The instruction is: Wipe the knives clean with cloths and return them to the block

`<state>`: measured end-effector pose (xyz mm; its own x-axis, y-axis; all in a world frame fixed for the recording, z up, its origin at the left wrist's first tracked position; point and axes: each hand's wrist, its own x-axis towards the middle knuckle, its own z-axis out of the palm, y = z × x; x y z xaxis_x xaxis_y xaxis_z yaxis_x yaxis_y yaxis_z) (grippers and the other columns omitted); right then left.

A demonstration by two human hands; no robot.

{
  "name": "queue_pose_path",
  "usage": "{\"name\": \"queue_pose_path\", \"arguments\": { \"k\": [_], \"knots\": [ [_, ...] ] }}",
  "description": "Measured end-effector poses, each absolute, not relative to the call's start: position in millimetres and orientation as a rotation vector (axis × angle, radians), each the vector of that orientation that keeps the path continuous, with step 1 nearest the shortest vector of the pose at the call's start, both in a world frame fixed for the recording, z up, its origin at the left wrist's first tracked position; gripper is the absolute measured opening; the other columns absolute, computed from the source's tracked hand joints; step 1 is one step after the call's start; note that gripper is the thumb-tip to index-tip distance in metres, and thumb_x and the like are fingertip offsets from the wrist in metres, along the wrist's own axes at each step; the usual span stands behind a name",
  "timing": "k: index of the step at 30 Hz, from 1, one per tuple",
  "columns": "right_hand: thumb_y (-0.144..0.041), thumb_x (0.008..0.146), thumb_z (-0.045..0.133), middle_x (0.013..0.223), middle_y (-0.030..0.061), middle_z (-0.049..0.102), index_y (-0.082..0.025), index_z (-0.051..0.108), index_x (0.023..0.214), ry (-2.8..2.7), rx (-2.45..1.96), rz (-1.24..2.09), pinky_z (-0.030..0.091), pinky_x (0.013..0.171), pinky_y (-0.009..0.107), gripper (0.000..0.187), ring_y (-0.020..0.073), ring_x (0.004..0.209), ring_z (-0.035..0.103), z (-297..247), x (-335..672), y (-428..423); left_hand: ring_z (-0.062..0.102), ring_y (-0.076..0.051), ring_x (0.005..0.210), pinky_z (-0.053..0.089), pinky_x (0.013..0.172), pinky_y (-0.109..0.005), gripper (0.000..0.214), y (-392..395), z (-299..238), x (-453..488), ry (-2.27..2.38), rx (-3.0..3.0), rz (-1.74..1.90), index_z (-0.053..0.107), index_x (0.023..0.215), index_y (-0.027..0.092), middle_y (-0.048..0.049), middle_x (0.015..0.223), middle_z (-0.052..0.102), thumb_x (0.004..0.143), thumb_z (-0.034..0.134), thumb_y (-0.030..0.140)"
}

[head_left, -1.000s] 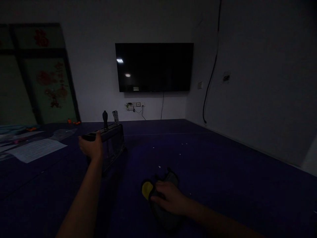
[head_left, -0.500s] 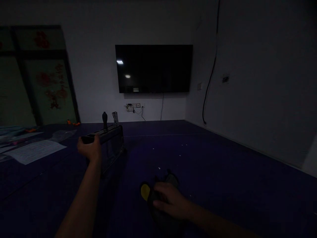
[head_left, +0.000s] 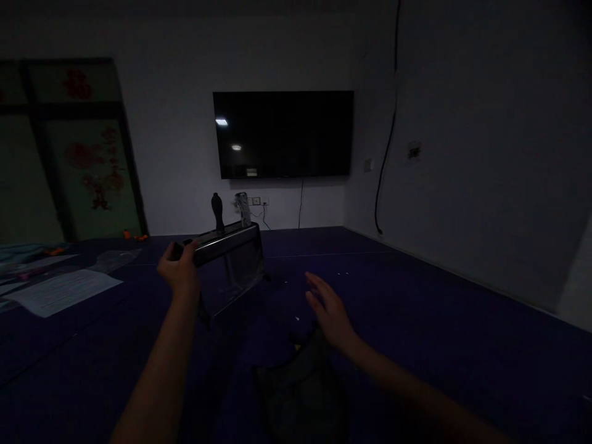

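My left hand [head_left: 180, 265] grips the near end of a boxy case [head_left: 231, 265] with a dark frame and a glossy, seemingly see-through side. On the case's top stand a dark, bottle-shaped knob [head_left: 217, 213] and a pale, mottled upright piece [head_left: 243, 209]. The case is tilted, its far end toward the right. My right hand [head_left: 330, 311] is held up with fingers stretched out and nothing in them. Just below it, a dark cloth-like bag or pouch [head_left: 300, 394] lies on the blue-purple surface [head_left: 370, 370]. The poor light hides its details.
Papers [head_left: 65, 291] and a clear plastic wrapper [head_left: 113, 260] lie at the left, with small orange pieces [head_left: 134, 235] near the door. A television [head_left: 283, 134] hangs on the wall. A black cable [head_left: 386, 166] runs down the right wall. White scraps [head_left: 296, 318] dot the surface.
My right hand has let go of the dark pouch and risen forward, its fingers now spread. My left hand has raised the case and shifted it to the right. The pouch's yellow patch is now mostly hidden.
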<state>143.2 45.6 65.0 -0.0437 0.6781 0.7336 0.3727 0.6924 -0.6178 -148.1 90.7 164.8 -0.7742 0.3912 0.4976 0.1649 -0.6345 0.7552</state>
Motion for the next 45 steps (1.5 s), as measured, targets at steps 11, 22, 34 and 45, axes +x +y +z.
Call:
{"name": "queue_pose_path", "arguments": {
  "k": [11,22,34,45],
  "knots": [
    [-0.064,0.069,0.058,0.143,0.0078,0.031,-0.026,0.022,0.14,-1.44,-0.511,0.566,0.02,0.106,0.043,0.088,0.0241,0.131,0.025,168.4,143.8,83.6,0.06,-0.016,0.073,0.046,0.073,-0.028,0.044,46.1,189.0,-75.9,0.747,0.853,2.153,0.066,0.088,0.012,-0.0016,0.074,0.064,0.047,0.073,0.026],
    [-0.056,0.065,0.065,0.103,0.0044,0.066,-0.023,0.057,0.111,-1.282,-0.42,0.67,0.046,0.086,0.04,0.057,0.0266,0.099,0.06,164.0,177.6,74.7,0.06,-0.015,0.075,0.045,0.07,-0.026,0.056,39.5,173.2,-39.7,0.731,0.972,1.957,0.063,0.101,0.014,-0.0032,0.084,0.065,0.05,0.075,0.035],
    [-0.049,0.056,0.072,0.097,0.0071,0.065,-0.019,0.058,0.111,-1.149,-0.507,0.47,0.046,0.083,0.04,0.064,0.0266,0.098,0.058,165.8,217.7,64.6,0.043,-0.023,0.12,0.033,0.099,-0.032,0.063,50.6,149.8,-12.7,0.638,1.33,1.724,0.053,0.118,0.023,-0.0076,0.125,0.053,0.064,0.067,0.051],
    [-0.047,0.059,0.071,0.102,0.011,0.061,-0.016,0.05,0.12,-0.942,-0.72,-0.164,0.046,0.081,0.041,0.071,0.0244,0.097,0.058,160.9,284.6,60.3,0.04,-0.025,0.123,0.033,0.097,-0.04,0.07,45.9,161.1,-19.9,0.647,1.166,1.622,0.05,0.118,0.017,-0.0139,0.131,0.047,0.079,0.023,0.068]
  ]
}}
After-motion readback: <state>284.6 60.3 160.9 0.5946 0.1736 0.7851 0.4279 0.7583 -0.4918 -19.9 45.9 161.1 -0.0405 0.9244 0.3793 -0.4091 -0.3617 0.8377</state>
